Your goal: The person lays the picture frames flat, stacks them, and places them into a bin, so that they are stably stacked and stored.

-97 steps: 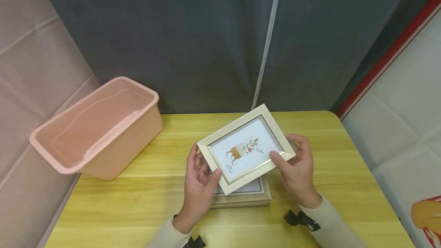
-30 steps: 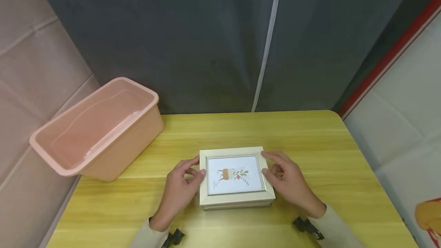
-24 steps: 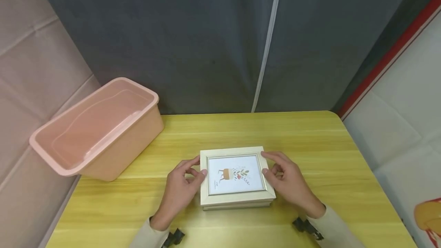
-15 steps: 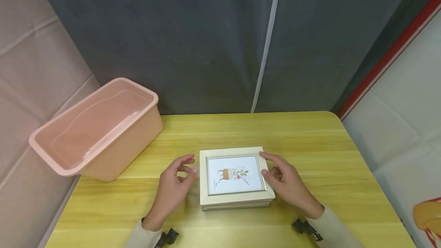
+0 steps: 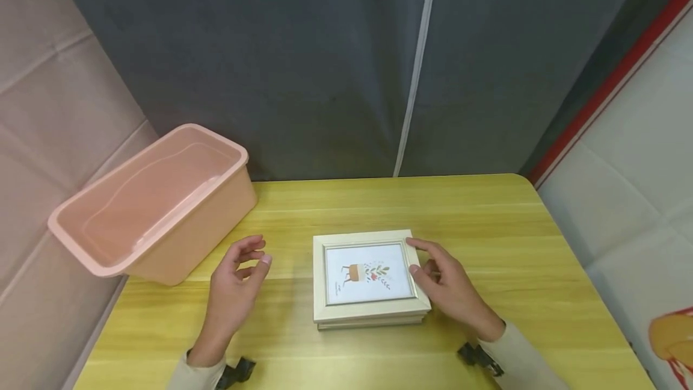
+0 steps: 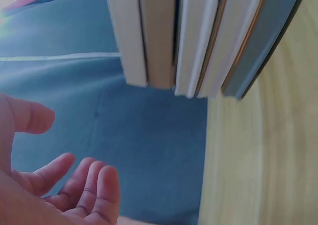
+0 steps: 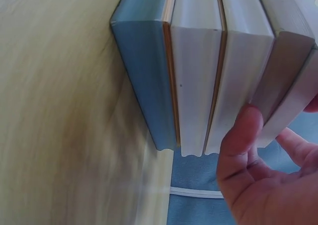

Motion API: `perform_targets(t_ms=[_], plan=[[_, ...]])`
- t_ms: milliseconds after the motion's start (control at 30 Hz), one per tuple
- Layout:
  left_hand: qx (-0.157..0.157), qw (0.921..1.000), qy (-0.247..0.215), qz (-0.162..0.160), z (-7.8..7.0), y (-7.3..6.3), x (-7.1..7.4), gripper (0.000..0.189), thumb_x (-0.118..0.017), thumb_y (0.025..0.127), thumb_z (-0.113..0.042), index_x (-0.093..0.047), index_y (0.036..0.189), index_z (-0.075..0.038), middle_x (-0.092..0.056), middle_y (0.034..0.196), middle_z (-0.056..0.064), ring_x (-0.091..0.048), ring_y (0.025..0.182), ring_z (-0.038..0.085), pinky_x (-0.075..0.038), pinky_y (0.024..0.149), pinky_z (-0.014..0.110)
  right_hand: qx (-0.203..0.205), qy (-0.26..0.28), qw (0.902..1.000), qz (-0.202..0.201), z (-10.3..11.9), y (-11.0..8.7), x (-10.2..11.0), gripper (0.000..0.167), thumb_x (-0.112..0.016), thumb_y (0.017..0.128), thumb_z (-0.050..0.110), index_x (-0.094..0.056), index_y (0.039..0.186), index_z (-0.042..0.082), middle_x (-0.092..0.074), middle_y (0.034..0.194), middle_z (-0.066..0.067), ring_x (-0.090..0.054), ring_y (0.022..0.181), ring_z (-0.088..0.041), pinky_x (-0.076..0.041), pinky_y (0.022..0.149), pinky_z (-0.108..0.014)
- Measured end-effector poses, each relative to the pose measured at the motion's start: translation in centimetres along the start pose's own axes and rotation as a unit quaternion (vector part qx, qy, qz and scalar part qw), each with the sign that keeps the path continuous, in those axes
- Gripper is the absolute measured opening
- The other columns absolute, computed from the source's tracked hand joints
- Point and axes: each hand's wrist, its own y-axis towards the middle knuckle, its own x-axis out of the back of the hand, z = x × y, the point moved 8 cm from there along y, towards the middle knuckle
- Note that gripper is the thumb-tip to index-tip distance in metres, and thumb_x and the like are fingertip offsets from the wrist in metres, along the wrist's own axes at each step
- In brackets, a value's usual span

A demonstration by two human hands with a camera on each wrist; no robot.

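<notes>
A cream picture frame [image 5: 318, 281] with a printed drawing of a vase of flowers on an orange stand lies face up on top of a stack of frames [image 5: 373, 321]. The wrist views show the stack's side edges: a blue-grey frame [image 7: 144, 76] at the bottom, white, tan and cream ones above. My right hand [image 5: 452, 284] touches the top frame's right edge with thumb and forefinger; other fingers are partly hidden beside the stack. To the left of the stack, apart from it, my left hand [image 5: 235, 290] hovers with loosely bent fingers and holds nothing.
A pink plastic bin [image 5: 216, 206] stands at the back left of the wood-patterned table [image 5: 460, 203]. Behind the table hangs a dark grey curtain [image 5: 271, 65] with a pale strip. Light panels flank both sides.
The tilted frame in both hands earlier was set flat on the stack. Then my left hand let go and drew away to the left; my right hand stayed at the right edge.
</notes>
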Motion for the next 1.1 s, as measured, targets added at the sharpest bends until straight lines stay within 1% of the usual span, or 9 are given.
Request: perform_targets(t_ms=[167,300,400,500,567,733,867,967,1100], plan=[[0.004,0.9993,-0.007,-0.036,-0.2,0.2,2.0,0.044,-0.069,0.104,-0.020,-0.056,0.146,-0.015,-0.062,0.134,-0.009,-0.061,0.116,0.007,-0.051,0.088,0.011,-0.004,-0.006,1.0000,0.002,-0.3,0.0,-0.2,0.051,-0.065,0.106,0.020,-0.051,0.154,0.029,-0.060,0.099,-0.006,-0.056,0.072,-0.014,-0.049,0.057,-0.025],[-0.006,0.9966,-0.004,-0.082,-0.5,0.3,4.0,0.046,-0.070,0.102,-0.013,-0.056,0.147,-0.012,-0.061,0.132,-0.014,-0.061,0.116,0.006,-0.050,0.088,0.007,-0.015,-0.005,0.9997,0.017,-0.7,0.0,-0.5,0.050,-0.060,0.109,0.026,-0.046,0.157,0.032,-0.064,0.129,-0.013,-0.061,0.080,-0.017,-0.052,0.063,-0.026],[-0.013,0.9929,0.002,-0.118,-0.8,0.3,5.7,0.046,-0.069,0.101,-0.009,-0.057,0.146,-0.009,-0.061,0.130,-0.017,-0.061,0.116,0.007,-0.050,0.087,0.006,-0.020,-0.004,0.9994,0.026,-0.8,-0.1,-0.7,0.050,-0.057,0.110,0.028,-0.043,0.159,0.034,-0.055,0.150,-0.017,-0.064,0.086,-0.018,-0.054,0.068,-0.027],[-0.012,0.9880,0.005,-0.154,-0.9,0.3,7.5,0.045,-0.069,0.101,-0.008,-0.058,0.145,-0.006,-0.061,0.129,-0.018,-0.060,0.116,0.007,-0.049,0.087,0.005,-0.019,-0.004,0.9994,0.029,-0.8,-0.1,-0.8,0.051,-0.057,0.111,0.029,-0.042,0.159,0.034,-0.055,0.151,-0.019,-0.065,0.088,-0.017,-0.055,0.071,-0.028],[-0.010,0.9834,0.003,-0.181,-1.0,0.2,8.8,0.044,-0.069,0.100,-0.007,-0.059,0.143,-0.005,-0.062,0.128,-0.016,-0.061,0.115,0.007,-0.049,0.086,0.006,-0.017,0.000,0.9993,0.032,-0.8,-0.1,-0.8,0.051,-0.057,0.111,0.029,-0.042,0.159,0.033,-0.055,0.151,-0.019,-0.067,0.089,-0.016,-0.056,0.073,-0.028],[-0.002,0.9672,0.002,-0.254,-0.9,-0.3,11.9,0.040,-0.070,0.098,-0.006,-0.064,0.138,-0.009,-0.066,0.124,-0.013,-0.063,0.112,0.006,-0.050,0.084,0.007,-0.022,0.023,0.9986,0.042,-0.9,-0.1,-1.0,0.051,-0.056,0.111,0.030,-0.040,0.160,0.032,-0.056,0.149,-0.019,-0.072,0.101,-0.019,-0.059,0.078,-0.031],[0.024,0.9527,-0.021,-0.302,0.0,-0.7,14.2,0.039,-0.071,0.096,-0.006,-0.067,0.134,-0.012,-0.066,0.121,-0.013,-0.061,0.110,0.005,-0.049,0.081,0.007,-0.023,0.037,0.9982,0.041,-1.1,0.0,-1.0,0.050,-0.056,0.111,0.030,-0.041,0.159,0.031,-0.058,0.149,-0.017,-0.071,0.111,-0.028,-0.061,0.082,-0.033],[0.050,0.9372,-0.037,-0.343,1.0,-1.1,15.8,0.038,-0.073,0.094,-0.007,-0.071,0.131,-0.014,-0.066,0.115,-0.012,-0.061,0.102,0.005,-0.048,0.077,0.007,-0.017,0.038,0.9984,0.037,-1.1,0.0,-1.0,0.049,-0.056,0.111,0.029,-0.042,0.158,0.031,-0.056,0.152,-0.014,-0.068,0.120,-0.034,-0.060,0.086,-0.036],[0.065,0.9153,-0.014,-0.397,2.1,-1.6,17.7,0.036,-0.072,0.092,-0.008,-0.075,0.127,-0.017,-0.059,0.110,-0.012,-0.056,0.097,0.003,-0.047,0.070,0.005,-0.011,0.046,0.9983,0.035,-1.1,-0.1,-1.1,0.050,-0.057,0.111,0.027,-0.042,0.158,0.031,-0.052,0.156,-0.012,-0.064,0.127,-0.038,-0.058,0.092,-0.041]])
